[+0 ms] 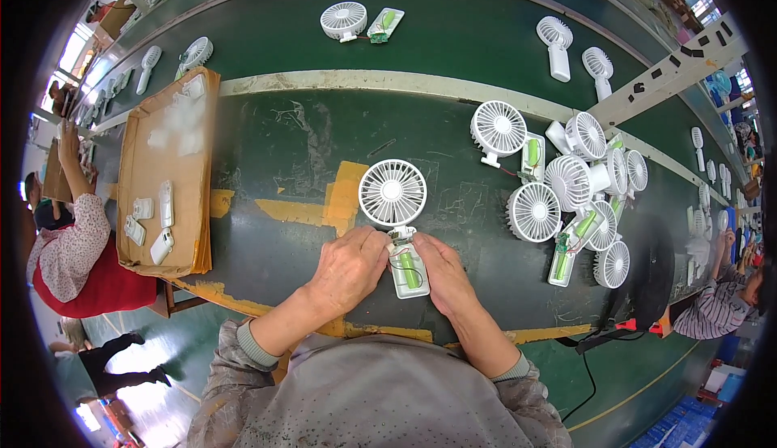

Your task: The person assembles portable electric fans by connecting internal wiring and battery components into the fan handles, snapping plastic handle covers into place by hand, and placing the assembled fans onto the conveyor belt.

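Observation:
A white handheld fan [392, 193] lies on the dark green bench in front of me, its round grille pointing away. Its handle is opened up, so a green battery cell [410, 271] and thin wires show inside the white shell. My left hand [350, 266] pinches the neck end of the handle from the left, fingertips at the small parts just below the grille. From the right, my right hand [443, 274] grips the handle's side, its thumb along the shell edge. Exactly what the fingertips press on is hidden.
At right lies a cluster of opened white fans [537, 212]. A cardboard tray [162, 173] with white shell pieces stands at left. Beyond a pale rail [340, 80], more fans [343, 19] rest on a green belt. Co-workers sit at both sides, one in a red vest [121, 278].

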The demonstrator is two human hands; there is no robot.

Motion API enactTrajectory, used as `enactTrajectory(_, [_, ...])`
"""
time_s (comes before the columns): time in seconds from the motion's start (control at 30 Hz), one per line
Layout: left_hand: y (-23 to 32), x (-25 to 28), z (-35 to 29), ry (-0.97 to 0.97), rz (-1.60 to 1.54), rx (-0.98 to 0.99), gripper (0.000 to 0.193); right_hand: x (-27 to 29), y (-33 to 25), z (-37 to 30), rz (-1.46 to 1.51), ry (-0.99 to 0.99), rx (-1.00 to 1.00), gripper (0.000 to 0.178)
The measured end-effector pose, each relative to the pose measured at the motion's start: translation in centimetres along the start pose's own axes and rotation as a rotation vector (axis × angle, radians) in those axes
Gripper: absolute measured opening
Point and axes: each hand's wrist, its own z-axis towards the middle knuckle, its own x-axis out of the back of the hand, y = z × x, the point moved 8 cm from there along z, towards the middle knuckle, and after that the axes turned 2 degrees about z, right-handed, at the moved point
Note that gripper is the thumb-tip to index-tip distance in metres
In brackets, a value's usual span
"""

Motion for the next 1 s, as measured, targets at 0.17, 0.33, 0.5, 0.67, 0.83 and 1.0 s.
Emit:
enactTrajectory(0.17, [0.2, 0.1, -0.1, 0.013, -0.041, -0.029, 0.024, -0.2, -0.3, -0.2, -0.014, 0.018, 0.008, 0.030])
enactTrajectory(0.33, [0.8, -0.4, -0.6, -0.037, 0.033, -0.157, 0.040, -0.3, -0.4, -0.4, -0.020, -0.008, 0.015, 0.030])
enactTrajectory(0.5, [2.0, -0.7, -0.3, -0.151, 0.133, -0.181, 0.036, -1.2, -0.9, -0.6, -0.150, -0.184, 0.111, 0.033])
enactTrajectory(0.67, [2.8, -0.7, -0.1, -0.149, 0.169, -0.199, 0.033, -1.4, -0.8, -0.7, -0.172, -0.173, 0.131, 0.034])
enactTrajectory(0.83, [3.1, -1.3, 0.2, -0.191, 0.213, -0.215, 0.030, -1.2, -0.7, -0.6, -0.208, -0.147, 0.151, 0.035])
enactTrajectory(1.0, [3.2, -2.1, 0.5, -0.308, 0.231, -0.228, 0.022, -1.3, -0.6, -0.7, -0.273, -0.147, 0.192, 0.035])
